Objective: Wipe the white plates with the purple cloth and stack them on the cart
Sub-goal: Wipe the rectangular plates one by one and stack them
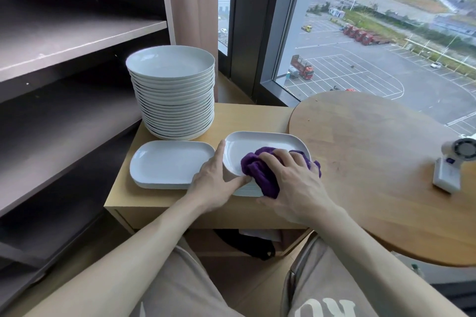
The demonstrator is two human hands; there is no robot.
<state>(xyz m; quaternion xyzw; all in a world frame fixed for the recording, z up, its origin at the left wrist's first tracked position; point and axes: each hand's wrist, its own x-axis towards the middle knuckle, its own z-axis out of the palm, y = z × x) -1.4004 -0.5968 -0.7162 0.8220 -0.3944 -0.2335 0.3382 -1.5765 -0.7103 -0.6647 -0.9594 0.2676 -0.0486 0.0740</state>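
Plate [255, 144] under wiping: white, rounded-rectangular, topmost of a short pile at the near right of the cart worktop [257, 116]. The purple cloth [260, 175], bunched, lies on the plate's near right part and spills over its front rim. The right hand [296, 183] is curled over the cloth and grips it, pressing down. The left hand [216, 183] holds nothing; thumb and forefinger are spread straight along the plate's near left corner, bracing the rim. Just to the left lies a second pile [167, 162] of like plates, and behind it stands a tall stack of round plates [175, 100].

Handling, by judgement: such ware is stiff, smooth, probably slippery, and liable to chip at the edge (weight moderate per piece). It is best taken by the two short ends, thumbs over the raised rim, and set down flat. The cloth is soft and can be gripped anywhere.

Beyond are a round worktop [373, 162] carrying a small white fan [453, 162], dark shelving [77, 33] at left, and a window [360, 33] behind.
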